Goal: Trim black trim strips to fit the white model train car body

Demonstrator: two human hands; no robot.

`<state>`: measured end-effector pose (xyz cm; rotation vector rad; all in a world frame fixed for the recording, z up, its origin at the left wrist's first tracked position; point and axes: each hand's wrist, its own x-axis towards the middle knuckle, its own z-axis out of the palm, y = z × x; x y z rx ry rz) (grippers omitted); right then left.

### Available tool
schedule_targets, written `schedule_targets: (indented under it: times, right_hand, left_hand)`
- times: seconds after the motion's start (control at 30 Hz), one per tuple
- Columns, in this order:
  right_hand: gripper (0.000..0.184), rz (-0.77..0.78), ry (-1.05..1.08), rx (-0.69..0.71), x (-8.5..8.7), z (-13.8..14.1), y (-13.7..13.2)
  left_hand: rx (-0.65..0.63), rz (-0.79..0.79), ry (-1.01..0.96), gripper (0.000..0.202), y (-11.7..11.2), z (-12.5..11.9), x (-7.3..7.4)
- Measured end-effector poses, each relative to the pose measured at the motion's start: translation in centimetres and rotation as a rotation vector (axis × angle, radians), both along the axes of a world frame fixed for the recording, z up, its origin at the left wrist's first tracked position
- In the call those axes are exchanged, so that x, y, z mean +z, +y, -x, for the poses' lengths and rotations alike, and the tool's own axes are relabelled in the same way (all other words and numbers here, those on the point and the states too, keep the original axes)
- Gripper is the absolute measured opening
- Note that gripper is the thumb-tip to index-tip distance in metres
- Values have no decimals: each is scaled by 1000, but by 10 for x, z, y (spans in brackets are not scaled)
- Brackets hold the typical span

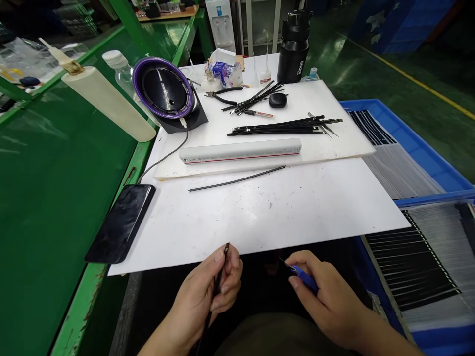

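My left hand (208, 291) is closed around a thin black strip (218, 279), whose upper end sticks up past the thumb and whose lower end runs down toward my lap. In my right hand (326, 294) is a blue-handled knife (306, 281), its thin blade pointing up and left toward the strip without touching it. Both hands are just off the front edge of the white board (245, 222). Past them on the board lies a single dark strip (237, 181), and behind it a long white box (241, 151) with a red line.
Black strips (278, 126), pliers (224, 94), a black case (278, 101) and a black bottle (293, 49) occupy the foam slab (330, 143). At left are a purple-rimmed fan (163, 89), a phone (120, 225) and a white tube (111, 106). Blue crates (438, 170) with strips stand right.
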<state>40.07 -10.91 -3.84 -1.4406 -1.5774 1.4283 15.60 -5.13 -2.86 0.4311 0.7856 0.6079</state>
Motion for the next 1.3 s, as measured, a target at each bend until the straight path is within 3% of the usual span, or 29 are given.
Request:
schedule_targets:
  times: [0.1, 0.23, 0.4, 0.63, 0.77, 0.9, 1.3]
  right_hand:
    - [30, 29, 1, 24, 3, 1, 1]
    - [26, 47, -32, 9, 4, 3, 3]
    - [52, -127, -183, 76, 10, 11, 4]
    - [55, -232, -360, 278, 25, 22, 17]
    - [64, -228, -531, 334, 19, 27, 23]
    - [67, -195, -531, 343, 14, 27, 24]
    - [71, -220, -587, 434, 14, 24, 31]
  left_hand:
    - [-15, 17, 41, 36, -1, 4, -1]
    - [-87, 9, 157, 38, -3, 2, -7]
    - [-219, -270, 505, 42, -5, -4, -7]
    - [-143, -45, 452, 38, -7, -10, -5]
    - [-145, -66, 491, 40, -7, -9, -13]
    - [-163, -79, 492, 43, -6, -6, -18]
    - [-260, -108, 578, 46, -2, -4, -10]
